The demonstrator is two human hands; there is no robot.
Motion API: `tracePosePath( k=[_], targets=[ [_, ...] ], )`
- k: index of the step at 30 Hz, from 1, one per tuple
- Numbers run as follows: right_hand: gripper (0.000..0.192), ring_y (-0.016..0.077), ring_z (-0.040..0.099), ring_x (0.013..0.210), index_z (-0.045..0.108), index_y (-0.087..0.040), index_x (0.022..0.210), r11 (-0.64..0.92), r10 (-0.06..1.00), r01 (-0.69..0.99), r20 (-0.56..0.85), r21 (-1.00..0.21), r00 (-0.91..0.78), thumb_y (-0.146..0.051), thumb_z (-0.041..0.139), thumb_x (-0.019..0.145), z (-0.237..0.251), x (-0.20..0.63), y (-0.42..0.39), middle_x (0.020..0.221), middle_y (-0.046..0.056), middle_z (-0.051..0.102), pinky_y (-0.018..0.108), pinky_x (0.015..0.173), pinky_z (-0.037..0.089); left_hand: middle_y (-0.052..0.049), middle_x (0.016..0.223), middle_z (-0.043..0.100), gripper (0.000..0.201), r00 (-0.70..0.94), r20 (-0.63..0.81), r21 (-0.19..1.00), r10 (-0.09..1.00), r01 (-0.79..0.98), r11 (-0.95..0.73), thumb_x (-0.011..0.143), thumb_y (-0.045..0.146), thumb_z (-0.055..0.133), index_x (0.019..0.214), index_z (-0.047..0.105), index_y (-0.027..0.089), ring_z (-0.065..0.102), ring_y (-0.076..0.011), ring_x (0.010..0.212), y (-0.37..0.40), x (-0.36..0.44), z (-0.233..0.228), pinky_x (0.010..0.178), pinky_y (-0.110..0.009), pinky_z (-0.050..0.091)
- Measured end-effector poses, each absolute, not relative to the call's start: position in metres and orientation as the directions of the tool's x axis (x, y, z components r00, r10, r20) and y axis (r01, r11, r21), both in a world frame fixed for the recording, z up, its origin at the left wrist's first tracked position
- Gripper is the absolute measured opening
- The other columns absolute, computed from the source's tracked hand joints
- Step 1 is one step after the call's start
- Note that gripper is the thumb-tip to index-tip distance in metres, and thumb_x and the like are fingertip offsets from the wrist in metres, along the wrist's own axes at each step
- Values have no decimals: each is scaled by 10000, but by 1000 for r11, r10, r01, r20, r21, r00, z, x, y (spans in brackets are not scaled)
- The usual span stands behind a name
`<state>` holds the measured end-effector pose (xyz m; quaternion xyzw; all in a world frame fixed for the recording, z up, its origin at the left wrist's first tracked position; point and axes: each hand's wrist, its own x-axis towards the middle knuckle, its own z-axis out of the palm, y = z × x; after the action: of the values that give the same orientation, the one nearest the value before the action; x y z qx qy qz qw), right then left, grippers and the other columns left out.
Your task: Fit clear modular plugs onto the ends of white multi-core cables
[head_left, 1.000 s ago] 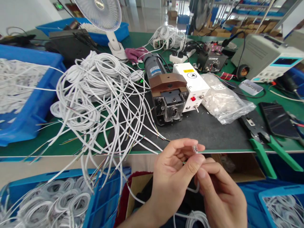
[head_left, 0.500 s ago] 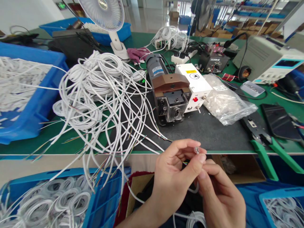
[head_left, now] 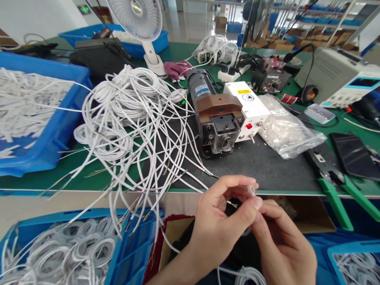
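Note:
My left hand [head_left: 222, 221] is closed, its thumb and index finger around a small clear plastic connector plug [head_left: 251, 190]. Against its thumb, my right hand [head_left: 285, 241] pinches a white cable, whose end is hidden behind the fingers. A coil of white cable [head_left: 249, 276] hangs below, over the lap. Close behind the left fingers, thin coloured wires [head_left: 233, 204] stick out of a white sheath. Both hands are held in front of the bench edge.
A pile of white cables [head_left: 127, 107] covers the bench's left part. Behind the hands stand a motorised machine [head_left: 218, 114] and a white control box [head_left: 246, 105]. Rightward lie a bag of clear parts [head_left: 287, 130], green-handled crimping pliers [head_left: 332, 198] and a phone [head_left: 354, 154]. A blue crate [head_left: 130, 245] holds coiled cables.
The view has shifted slightly, so the bench appears a little farther right. The clear plug has tilted a little between the left fingers; both hands keep nearly the same pose.

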<state>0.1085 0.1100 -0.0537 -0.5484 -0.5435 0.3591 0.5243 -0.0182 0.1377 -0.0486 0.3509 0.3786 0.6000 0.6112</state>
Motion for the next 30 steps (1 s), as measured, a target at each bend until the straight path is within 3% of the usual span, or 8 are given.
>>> tracePosePath(
  k=[4, 7, 13, 23, 30],
  targets=[
    [77, 152, 739, 830, 796, -285, 960, 140, 965, 199, 179, -970, 194, -216, 773, 983, -54, 107, 111, 932, 3, 785, 196, 760, 607, -44, 1248, 813, 284, 105, -31, 748, 994, -657, 93, 1058, 258, 749, 1341, 729, 287, 754, -145, 1075, 140, -20, -53, 1007, -272, 573],
    [91, 134, 724, 806, 775, -280, 957, 162, 963, 200, 199, -966, 181, -192, 766, 982, -55, 106, 110, 924, -3, 773, 172, 737, 598, -62, 1205, 821, 197, 149, -38, 633, 988, -761, 139, 1130, 288, 626, 1254, 769, 235, 743, -139, 1051, 145, -18, -54, 997, -272, 566],
    [99, 123, 707, 821, 747, -262, 960, 169, 970, 183, 196, -969, 145, -169, 751, 994, -58, 105, 107, 914, -1, 746, 154, 735, 587, -40, 961, 803, 90, 225, -112, 480, 968, -841, 251, 1055, 229, 740, 1037, 811, 178, 717, -103, 887, 150, -13, -53, 866, -207, 542],
    [102, 153, 709, 817, 759, -246, 940, 191, 967, 172, 216, -966, 139, -149, 763, 972, -59, 103, 106, 936, 27, 757, 190, 688, 585, -30, 876, 756, 44, 265, -116, 388, 957, -875, 290, 1029, 213, 771, 1016, 795, 177, 649, -85, 759, 148, -11, -55, 807, -204, 513],
    [102, 169, 710, 781, 779, -248, 914, 170, 970, 156, 193, -973, 149, -155, 780, 957, -55, 103, 108, 919, 35, 774, 216, 655, 578, -42, 856, 754, 46, 288, -112, 352, 951, -884, 309, 1017, 205, 786, 1001, 806, 166, 662, -101, 788, 147, -12, -54, 781, -201, 508]
  ],
)
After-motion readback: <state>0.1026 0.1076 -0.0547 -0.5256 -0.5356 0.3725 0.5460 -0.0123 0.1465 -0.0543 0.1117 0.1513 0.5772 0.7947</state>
